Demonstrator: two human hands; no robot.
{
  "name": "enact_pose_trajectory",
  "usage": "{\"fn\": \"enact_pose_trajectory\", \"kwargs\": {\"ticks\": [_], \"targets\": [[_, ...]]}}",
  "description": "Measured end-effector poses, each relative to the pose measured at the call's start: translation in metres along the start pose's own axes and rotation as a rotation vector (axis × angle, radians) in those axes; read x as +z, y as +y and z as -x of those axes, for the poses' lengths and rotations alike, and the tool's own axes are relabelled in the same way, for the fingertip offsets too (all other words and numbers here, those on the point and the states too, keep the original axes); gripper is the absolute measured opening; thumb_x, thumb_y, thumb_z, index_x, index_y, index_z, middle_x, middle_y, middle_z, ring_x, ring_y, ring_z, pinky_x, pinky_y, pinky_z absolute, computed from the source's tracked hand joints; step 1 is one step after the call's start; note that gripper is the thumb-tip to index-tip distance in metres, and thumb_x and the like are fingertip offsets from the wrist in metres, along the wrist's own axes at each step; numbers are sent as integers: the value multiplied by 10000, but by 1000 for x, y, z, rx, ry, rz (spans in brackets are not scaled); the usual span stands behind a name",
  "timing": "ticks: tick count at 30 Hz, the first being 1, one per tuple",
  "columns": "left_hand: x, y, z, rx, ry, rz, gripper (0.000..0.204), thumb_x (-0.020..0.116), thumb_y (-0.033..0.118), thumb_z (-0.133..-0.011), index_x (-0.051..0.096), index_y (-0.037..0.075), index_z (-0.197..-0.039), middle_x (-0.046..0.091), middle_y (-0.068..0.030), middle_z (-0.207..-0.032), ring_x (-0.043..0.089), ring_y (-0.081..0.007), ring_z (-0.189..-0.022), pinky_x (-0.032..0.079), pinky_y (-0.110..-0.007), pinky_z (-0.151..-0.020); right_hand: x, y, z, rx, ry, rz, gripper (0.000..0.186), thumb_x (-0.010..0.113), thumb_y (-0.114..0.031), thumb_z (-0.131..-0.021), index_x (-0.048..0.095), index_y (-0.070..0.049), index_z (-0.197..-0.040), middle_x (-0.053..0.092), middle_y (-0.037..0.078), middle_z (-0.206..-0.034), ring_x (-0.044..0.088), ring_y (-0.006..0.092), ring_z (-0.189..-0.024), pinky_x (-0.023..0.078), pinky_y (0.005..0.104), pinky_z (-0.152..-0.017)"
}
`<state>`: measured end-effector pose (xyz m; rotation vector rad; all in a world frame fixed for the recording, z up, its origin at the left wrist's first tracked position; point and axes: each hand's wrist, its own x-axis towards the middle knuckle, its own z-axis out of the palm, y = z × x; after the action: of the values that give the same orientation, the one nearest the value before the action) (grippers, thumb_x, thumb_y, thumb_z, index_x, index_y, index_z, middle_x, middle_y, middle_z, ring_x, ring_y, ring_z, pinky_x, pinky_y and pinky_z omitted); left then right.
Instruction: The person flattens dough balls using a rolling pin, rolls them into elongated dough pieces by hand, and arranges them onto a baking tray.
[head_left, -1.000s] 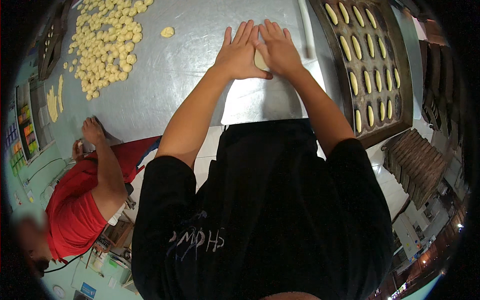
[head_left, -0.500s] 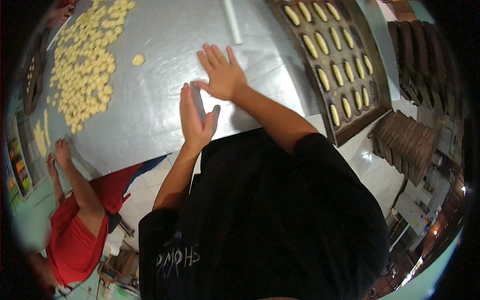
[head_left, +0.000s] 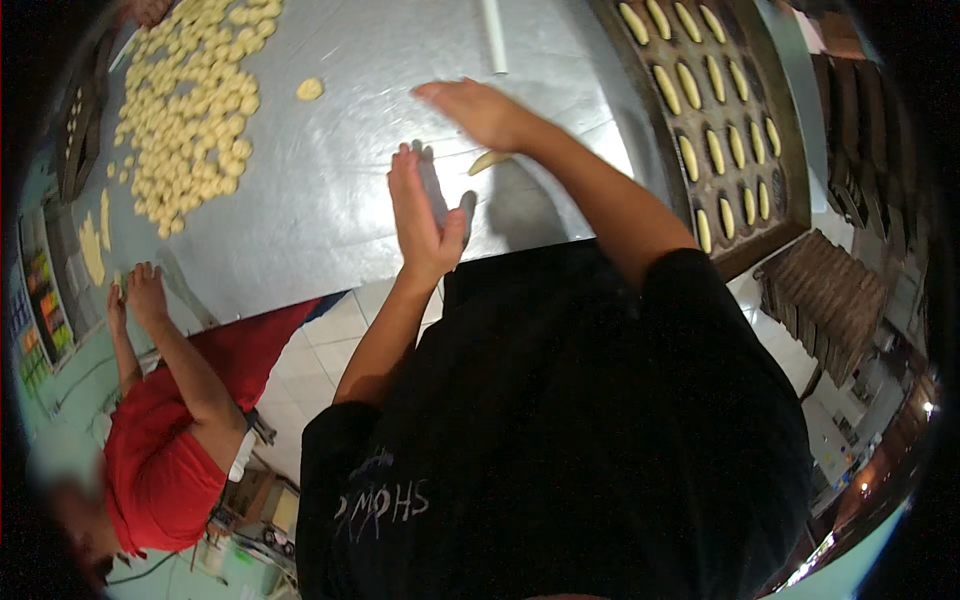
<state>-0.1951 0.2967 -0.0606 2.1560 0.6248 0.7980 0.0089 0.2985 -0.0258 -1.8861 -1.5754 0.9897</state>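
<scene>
Over the metal table [head_left: 330, 190], my right hand [head_left: 482, 115] is raised, fingers stretched out and slightly blurred. Beneath its wrist lies a small tapered dough roll [head_left: 487, 161] on the metal. My left hand [head_left: 425, 225] is held on edge to the left of that roll, fingers straight and thumb apart, with nothing in it. One flattened dough ball [head_left: 310, 89] sits alone to the far left of my hands. Beyond it spreads a big heap of pale dough balls [head_left: 190, 130]. Neither hand touches the roll, as far as I can see.
A dark baking tray [head_left: 795, 190] with rows of shaped dough rolls [head_left: 715, 152] stands at the right. A white rod [head_left: 495, 35] lies at the far side. At left, a co-worker's hands [head_left: 145, 292] are near dough strips [head_left: 92, 248]. Stacked moulds [head_left: 825, 295] stand lower right.
My right hand has lifted and turned from palm-down on the table, and the dough roll now shows beneath its wrist. The whole view has shifted; my left hand keeps its pose.
</scene>
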Motion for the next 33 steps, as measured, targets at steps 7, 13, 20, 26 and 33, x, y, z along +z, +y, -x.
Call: {"fn": "enact_pose_trajectory", "kwargs": {"ticks": [7,13,20,26,33], "targets": [[4,6,-3,16,35,-20,787,464,467,-949,237,-107,-1437,295,-327,-1472,287,-503,-1352,214,-536,-1123,-13,20,91,-103,220,397,344,646,-243,-858,642,-108,-1174,659,134,-1082,609,305,-1064,446,397,-965],[11,-1,4,-20,71,-180,734,451,431,-960,290,-119,-1418,365,-292,-1454,327,-448,-1361,222,-495,-1138,-51,23,80,-373,131,669,108,668,-231,-805,667,-164,-890,610,27,-823,615,226,-823,461,384,-747],[10,20,-4,-122,-15,-526,541,528,271,-918,453,-37,-1356,490,-252,-1368,429,-432,-1284,294,-481,-1099,-265,72,193,-408,1274,65,188,638,-17,-872,624,1,-1059,626,52,-896,585,121,-798,473,268,-739],[14,16,-8,-111,13,-584,468,558,230,-911,516,-43,-1288,517,-226,-1359,459,-404,-1268,332,-461,-1079,-234,289,277,434,715,602,378,683,-308,-843,635,-42,-1107,602,208,-1018,607,385,-925,495,448,-835],[22,30,-10,-168,41,-603,436,578,224,-897,545,-40,-1244,545,-214,-1325,495,-389,-1235,352,-452,-1064,-253,286,241,596,728,460,429,626,-363,-849,627,-117,-1200,607,166,-1179,594,359,-1077,489,454,-907]]}}
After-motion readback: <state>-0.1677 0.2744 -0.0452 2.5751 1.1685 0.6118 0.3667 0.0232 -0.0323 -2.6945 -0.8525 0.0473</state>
